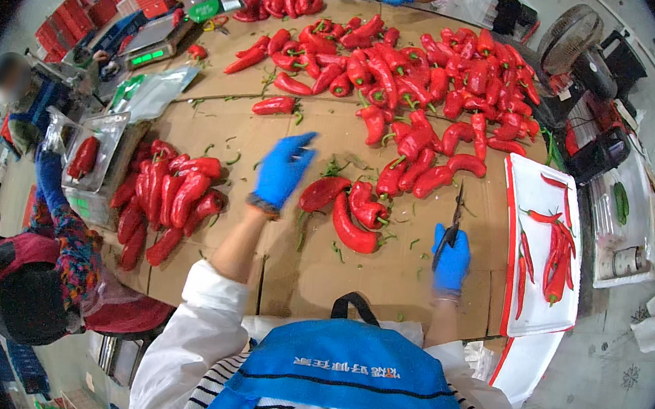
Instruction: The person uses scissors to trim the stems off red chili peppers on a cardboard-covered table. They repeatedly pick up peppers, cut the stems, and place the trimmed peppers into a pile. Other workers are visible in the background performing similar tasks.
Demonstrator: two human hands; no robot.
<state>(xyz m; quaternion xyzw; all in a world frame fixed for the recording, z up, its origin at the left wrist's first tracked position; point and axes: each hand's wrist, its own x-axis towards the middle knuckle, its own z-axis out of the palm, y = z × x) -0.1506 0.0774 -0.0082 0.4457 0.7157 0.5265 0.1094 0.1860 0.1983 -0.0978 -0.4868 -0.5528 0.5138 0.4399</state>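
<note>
My left hand (284,170), in a blue glove, hovers over the cardboard-covered table (306,281) with nothing in it and the fingers slightly apart. My right hand (451,263), also blue-gloved, grips dark scissors (454,222) whose blades point away from me. Between the hands lie three red peppers, including a curved red pepper (351,226), among green stem scraps (337,251). Beyond them spreads a large heap of red peppers (415,72). To the left of my left hand is a smaller pile of red peppers (175,187).
A white tray (530,288) with thin red chillies stands at the right edge. At left, a co-worker's gloved hand (52,164) is by a clear plastic box (106,155) on a scale. Another scale (154,48) and a fan (571,41) stand farther off. Two people work across the table.
</note>
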